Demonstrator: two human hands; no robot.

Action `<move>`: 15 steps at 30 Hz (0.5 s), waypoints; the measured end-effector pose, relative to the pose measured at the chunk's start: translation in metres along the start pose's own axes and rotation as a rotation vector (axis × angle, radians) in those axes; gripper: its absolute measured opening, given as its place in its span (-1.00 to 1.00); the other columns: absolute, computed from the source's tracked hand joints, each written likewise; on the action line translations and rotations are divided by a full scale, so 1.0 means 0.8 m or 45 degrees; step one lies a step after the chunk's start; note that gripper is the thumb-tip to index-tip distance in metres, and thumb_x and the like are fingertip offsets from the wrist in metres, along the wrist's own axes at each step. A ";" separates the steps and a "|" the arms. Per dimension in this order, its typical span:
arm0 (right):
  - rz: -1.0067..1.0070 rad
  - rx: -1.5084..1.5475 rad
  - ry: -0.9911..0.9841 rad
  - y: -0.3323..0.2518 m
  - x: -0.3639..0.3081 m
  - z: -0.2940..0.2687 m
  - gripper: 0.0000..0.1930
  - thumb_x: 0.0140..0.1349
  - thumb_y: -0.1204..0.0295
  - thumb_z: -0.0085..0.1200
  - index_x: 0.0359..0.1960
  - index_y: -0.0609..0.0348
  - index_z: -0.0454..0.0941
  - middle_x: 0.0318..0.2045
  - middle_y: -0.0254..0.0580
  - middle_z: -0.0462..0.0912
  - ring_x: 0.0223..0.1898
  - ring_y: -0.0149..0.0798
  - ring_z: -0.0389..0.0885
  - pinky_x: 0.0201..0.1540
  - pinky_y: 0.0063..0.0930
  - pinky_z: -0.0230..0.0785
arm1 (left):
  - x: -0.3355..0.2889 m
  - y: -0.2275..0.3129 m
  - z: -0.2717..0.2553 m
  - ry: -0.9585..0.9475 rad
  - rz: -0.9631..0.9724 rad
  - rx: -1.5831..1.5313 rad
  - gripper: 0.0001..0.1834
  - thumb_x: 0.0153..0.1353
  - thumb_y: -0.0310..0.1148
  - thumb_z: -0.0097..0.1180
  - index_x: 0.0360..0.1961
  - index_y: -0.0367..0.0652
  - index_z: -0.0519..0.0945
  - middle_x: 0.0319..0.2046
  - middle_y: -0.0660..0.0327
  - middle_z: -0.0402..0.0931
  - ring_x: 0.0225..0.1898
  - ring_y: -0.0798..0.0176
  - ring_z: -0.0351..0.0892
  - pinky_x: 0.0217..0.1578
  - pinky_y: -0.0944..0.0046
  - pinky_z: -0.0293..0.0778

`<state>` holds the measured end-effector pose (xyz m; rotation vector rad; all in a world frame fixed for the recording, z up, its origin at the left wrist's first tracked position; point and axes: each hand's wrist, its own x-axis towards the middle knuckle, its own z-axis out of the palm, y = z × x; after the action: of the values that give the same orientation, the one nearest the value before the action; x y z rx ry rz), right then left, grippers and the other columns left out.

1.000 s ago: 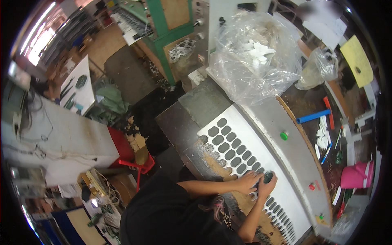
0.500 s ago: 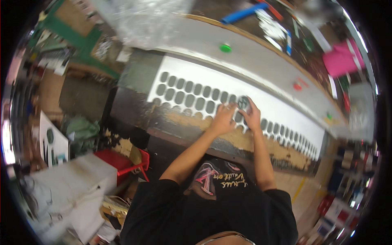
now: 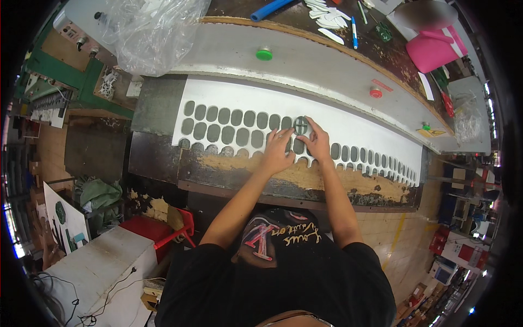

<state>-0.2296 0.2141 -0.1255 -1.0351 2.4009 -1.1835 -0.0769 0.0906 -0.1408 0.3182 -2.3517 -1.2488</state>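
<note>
A long white sheet (image 3: 348, 122) lies across the work surface, with rows of rounded oval holes cut through it. On the sheet stands a small oval cutting die (image 3: 301, 125), dark, with a cross brace inside. My right hand (image 3: 317, 143) grips the die, its thumb at the near side and its forefinger around the right side. My left hand (image 3: 278, 152) rests over the holes just left of the die. Its fingers reach toward the die's left edge with the thumb apart; whether the fingertips touch it I cannot tell.
Behind the sheet runs a grey machine beam with a green button (image 3: 264, 53) and a red button (image 3: 376, 93). Clear plastic wrap (image 3: 155, 35) hangs over its left end. White offcuts (image 3: 328, 16) and a pink bucket (image 3: 436, 49) stand beyond. A red stool (image 3: 174, 229) is at lower left.
The whole view has shifted, so the sheet and beam appear farther left, and the picture is sharper. Both hands stay at the cutting die, with its place among the holes looking much the same.
</note>
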 end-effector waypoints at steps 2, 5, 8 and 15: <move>0.007 -0.005 0.012 0.001 -0.001 0.000 -0.20 -0.06 0.42 0.52 0.32 -0.03 0.49 -0.51 -0.21 0.51 -0.60 -0.41 0.29 -0.49 -0.51 0.27 | 0.002 0.002 -0.001 -0.008 -0.021 0.005 -0.24 0.01 -0.43 0.15 0.34 -0.27 0.36 0.23 -0.09 0.45 0.33 -0.11 0.33 0.45 -0.13 -0.01; 0.010 -0.016 0.001 -0.002 0.001 0.000 -0.21 -0.05 0.41 0.52 0.31 0.02 0.48 -0.39 -0.18 0.59 -0.59 -0.41 0.33 -0.48 -0.50 0.30 | 0.001 0.002 -0.006 -0.044 -0.009 0.014 -0.23 0.02 -0.43 0.16 0.35 -0.26 0.35 0.25 -0.08 0.44 0.34 -0.10 0.32 0.45 -0.13 -0.02; -0.001 0.001 0.001 -0.002 0.001 0.000 -0.22 -0.05 0.41 0.51 0.30 0.05 0.48 -0.32 -0.17 0.62 -0.59 -0.41 0.35 -0.48 -0.49 0.31 | 0.003 0.000 -0.009 -0.092 0.002 0.008 -0.21 0.01 -0.44 0.16 0.37 -0.26 0.34 0.27 -0.06 0.43 0.34 -0.09 0.32 0.45 -0.14 -0.02; 0.017 0.020 -0.009 -0.004 0.004 -0.004 -0.23 -0.02 0.46 0.49 0.31 0.05 0.47 -0.27 -0.17 0.64 -0.59 -0.40 0.37 -0.47 -0.50 0.34 | 0.010 -0.004 -0.010 -0.142 0.009 0.028 -0.18 0.01 -0.42 0.17 0.39 -0.25 0.31 0.30 -0.03 0.42 0.34 -0.09 0.32 0.45 -0.13 -0.03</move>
<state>-0.2319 0.2121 -0.1205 -1.0148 2.3856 -1.1902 -0.0798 0.0800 -0.1371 0.2531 -2.4594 -1.2687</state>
